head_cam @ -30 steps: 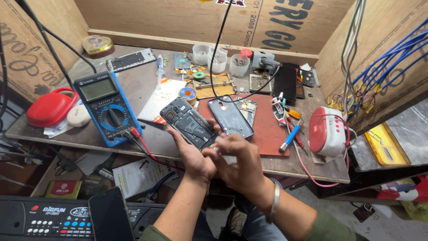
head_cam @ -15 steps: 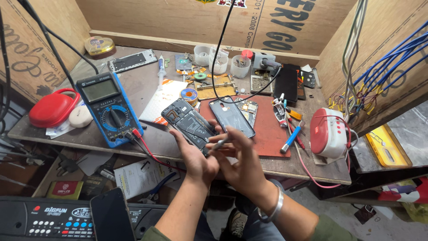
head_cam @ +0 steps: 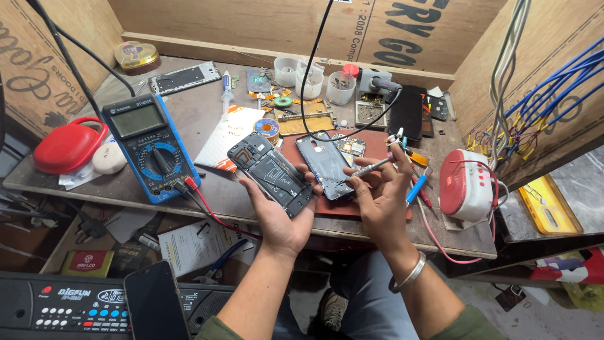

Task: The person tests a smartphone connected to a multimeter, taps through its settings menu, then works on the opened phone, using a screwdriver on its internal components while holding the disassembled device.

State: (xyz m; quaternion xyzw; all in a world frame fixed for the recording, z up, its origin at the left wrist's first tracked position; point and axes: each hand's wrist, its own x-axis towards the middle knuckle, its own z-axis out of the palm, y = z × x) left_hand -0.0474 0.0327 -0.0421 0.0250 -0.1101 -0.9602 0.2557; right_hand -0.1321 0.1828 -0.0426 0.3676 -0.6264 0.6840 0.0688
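Carefully, our left hand (head_cam: 280, 217) cradles the opened black phone body with bare circuitry (head_cam: 270, 174) above the bench (head_cam: 352, 226), grip curled round its edges. Our right hand (head_cam: 380, 198) pinches a slim metal screwdriver (head_cam: 370, 168). Light, stiff, fragile: we judge edges safest.

Opened phone (head_cam: 272, 173) underside hidden by left palm, keyboard (head_cam: 63, 305) cut off by bottom edge

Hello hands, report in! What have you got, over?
Left hand cradles the opened phone above the bench edge. Right hand pinches a screwdriver, tip toward the phone. Second phone lies close beside, black cable hanging above.
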